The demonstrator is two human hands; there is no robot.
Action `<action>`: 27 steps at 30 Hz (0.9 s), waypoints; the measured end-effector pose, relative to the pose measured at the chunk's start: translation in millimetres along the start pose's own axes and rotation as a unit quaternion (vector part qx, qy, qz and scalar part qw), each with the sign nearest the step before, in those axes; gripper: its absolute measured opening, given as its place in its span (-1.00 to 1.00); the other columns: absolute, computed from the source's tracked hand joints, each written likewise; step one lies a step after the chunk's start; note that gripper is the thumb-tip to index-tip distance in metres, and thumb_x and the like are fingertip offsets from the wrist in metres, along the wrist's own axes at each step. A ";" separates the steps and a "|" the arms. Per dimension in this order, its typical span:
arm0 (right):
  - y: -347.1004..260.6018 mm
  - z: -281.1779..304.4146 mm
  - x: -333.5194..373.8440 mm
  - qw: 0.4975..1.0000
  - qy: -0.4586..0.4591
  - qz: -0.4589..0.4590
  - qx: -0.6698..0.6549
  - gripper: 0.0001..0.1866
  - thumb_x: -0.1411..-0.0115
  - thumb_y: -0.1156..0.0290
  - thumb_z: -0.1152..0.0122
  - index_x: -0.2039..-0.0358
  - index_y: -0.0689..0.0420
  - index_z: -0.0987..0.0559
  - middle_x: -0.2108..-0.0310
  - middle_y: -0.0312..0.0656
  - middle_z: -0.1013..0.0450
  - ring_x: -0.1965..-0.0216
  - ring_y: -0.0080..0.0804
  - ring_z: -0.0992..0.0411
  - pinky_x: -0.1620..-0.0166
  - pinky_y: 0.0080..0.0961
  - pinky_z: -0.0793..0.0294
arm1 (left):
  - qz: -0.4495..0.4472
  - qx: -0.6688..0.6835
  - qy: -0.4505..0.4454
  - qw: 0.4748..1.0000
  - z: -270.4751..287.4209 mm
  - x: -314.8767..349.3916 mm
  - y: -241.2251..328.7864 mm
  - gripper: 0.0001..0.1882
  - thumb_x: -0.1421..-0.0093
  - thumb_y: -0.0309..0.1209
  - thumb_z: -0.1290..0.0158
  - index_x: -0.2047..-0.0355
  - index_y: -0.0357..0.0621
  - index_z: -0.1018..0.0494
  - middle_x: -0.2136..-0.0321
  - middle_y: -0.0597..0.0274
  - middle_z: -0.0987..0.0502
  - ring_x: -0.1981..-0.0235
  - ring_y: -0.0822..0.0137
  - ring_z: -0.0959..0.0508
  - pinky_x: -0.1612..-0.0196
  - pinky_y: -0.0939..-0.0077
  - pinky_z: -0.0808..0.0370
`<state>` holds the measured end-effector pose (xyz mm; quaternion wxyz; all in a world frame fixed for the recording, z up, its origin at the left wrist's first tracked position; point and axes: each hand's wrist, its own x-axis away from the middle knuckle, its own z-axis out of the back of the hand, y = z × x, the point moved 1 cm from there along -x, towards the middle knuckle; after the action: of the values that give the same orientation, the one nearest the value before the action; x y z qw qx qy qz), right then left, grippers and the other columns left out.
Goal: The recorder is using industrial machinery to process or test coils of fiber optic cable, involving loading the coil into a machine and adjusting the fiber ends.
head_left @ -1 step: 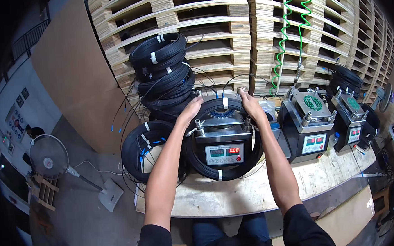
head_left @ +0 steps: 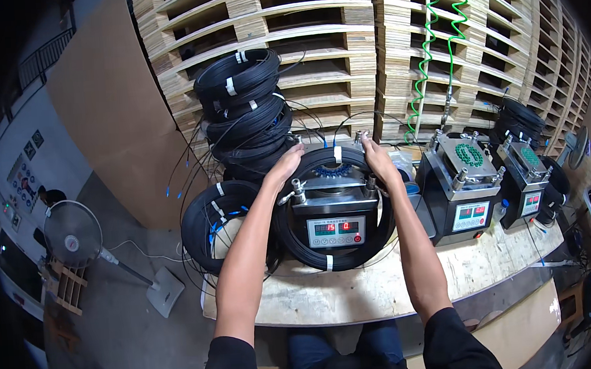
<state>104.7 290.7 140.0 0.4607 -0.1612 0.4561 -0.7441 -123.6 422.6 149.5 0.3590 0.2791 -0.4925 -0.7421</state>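
Observation:
A black cable coil [head_left: 299, 250] with white ties hangs around the front of a metal-topped machine [head_left: 337, 201]. On the machine's front, a panel [head_left: 336, 232] shows lit red digits above a row of buttons. A ring of dark blue pieces [head_left: 333, 171] sits on its top, partly behind the coil's upper edge. My left hand [head_left: 286, 165] is closed at the far left metal post [head_left: 298, 140]. Closed at the far right post [head_left: 359, 137] is my right hand [head_left: 377, 158]. The forearms pass either side of the panel, and most of the fingers are hidden.
A tall stack of black cable coils [head_left: 240, 110] stands at the back left, with another coil [head_left: 196, 221] below it. Two similar machines [head_left: 463, 188] [head_left: 526, 177] with green rings stand to the right. Wooden pallets [head_left: 314, 48] rise behind; a fan [head_left: 73, 232] stands left.
The red digits on the middle machine's panel differ, and those on the machine to its right have also changed. Both hands and the coil stay in place.

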 end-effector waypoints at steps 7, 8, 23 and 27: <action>-10.7 -7.1 -7.9 0.998 0.041 0.044 -0.023 -0.35 -0.40 -0.07 0.27 -0.32 0.10 -0.28 -0.13 0.29 -0.39 -0.25 0.22 -0.27 -0.29 -0.14 -0.23 | 0.050 0.014 -0.026 0.998 11.1 4.7 -3.7 -0.44 -0.36 -0.39 0.33 -0.37 -0.01 -0.24 -0.34 0.08 -0.25 -0.34 0.21 -0.24 -0.36 0.46 -0.10; -11.2 -8.1 -12.7 0.998 0.042 0.043 -0.007 -0.36 -0.40 -0.05 0.27 -0.35 0.04 -0.24 -0.13 0.31 -0.39 -0.25 0.24 -0.27 -0.28 -0.11 -0.25 | 0.053 0.011 -0.021 0.998 11.5 5.4 -4.2 -0.45 -0.37 -0.39 0.33 -0.36 0.02 -0.26 -0.33 0.07 -0.27 -0.33 0.21 -0.27 -0.35 0.46 -0.13; 15.0 -23.1 -64.6 0.998 0.017 0.000 0.059 -0.30 -0.36 -0.19 0.33 -0.29 0.02 -0.36 -0.19 0.17 -0.37 -0.24 0.17 -0.30 -0.28 -0.06 -0.25 | 0.052 0.026 -0.034 0.998 -4.7 -24.7 1.5 -0.65 -0.36 -0.34 0.11 -0.02 -0.20 -0.55 -0.03 0.15 -0.56 -0.04 0.30 -0.52 -0.15 0.51 -0.36; -3.4 -23.0 -47.0 0.998 0.032 -0.015 0.051 -0.23 -0.34 -0.30 0.34 -0.30 0.01 -0.34 -0.16 0.19 -0.39 -0.23 0.18 -0.31 -0.27 -0.07 -0.25 | -0.004 0.014 -0.008 1.000 6.3 -23.7 -15.6 -0.64 -0.35 -0.31 0.11 0.01 -0.20 -0.57 0.04 0.17 -0.59 -0.01 0.33 -0.53 -0.13 0.52 -0.36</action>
<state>112.3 342.6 139.1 0.4425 -0.1203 0.4294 -0.7780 -118.5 449.1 138.6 0.3484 0.2798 -0.5046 -0.7387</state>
